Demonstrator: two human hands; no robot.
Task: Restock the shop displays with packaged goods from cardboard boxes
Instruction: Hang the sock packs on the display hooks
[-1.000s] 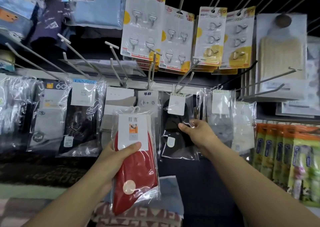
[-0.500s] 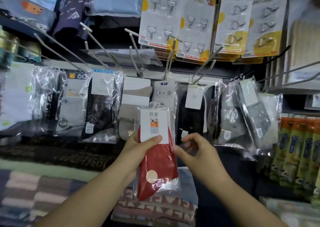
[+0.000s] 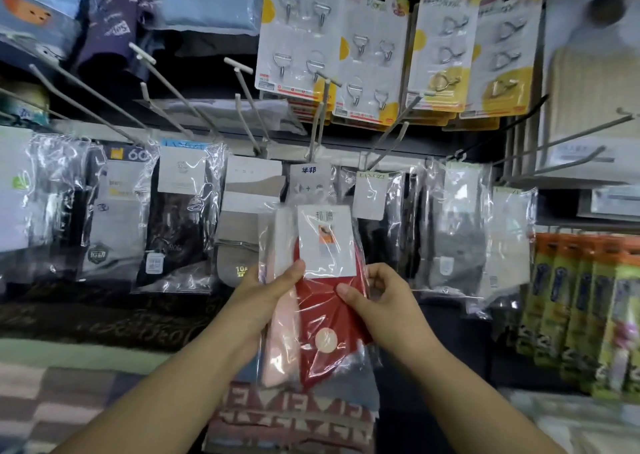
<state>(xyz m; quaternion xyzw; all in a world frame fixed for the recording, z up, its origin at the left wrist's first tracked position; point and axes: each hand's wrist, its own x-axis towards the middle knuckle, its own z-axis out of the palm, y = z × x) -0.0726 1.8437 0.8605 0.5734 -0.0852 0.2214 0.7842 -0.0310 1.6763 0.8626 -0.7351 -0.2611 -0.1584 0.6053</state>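
While both forearms reach forward, left hand [image 3: 266, 297] and right hand [image 3: 381, 297] pinch red sock pack [image 3: 329, 308] centre-near, below hanging socks; neighbouring pack [image 3: 121, 211] reads "60".

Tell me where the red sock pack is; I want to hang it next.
Low centre of the head view: the red sock pack is held between the left hand and right hand, before the hanging sock packs.
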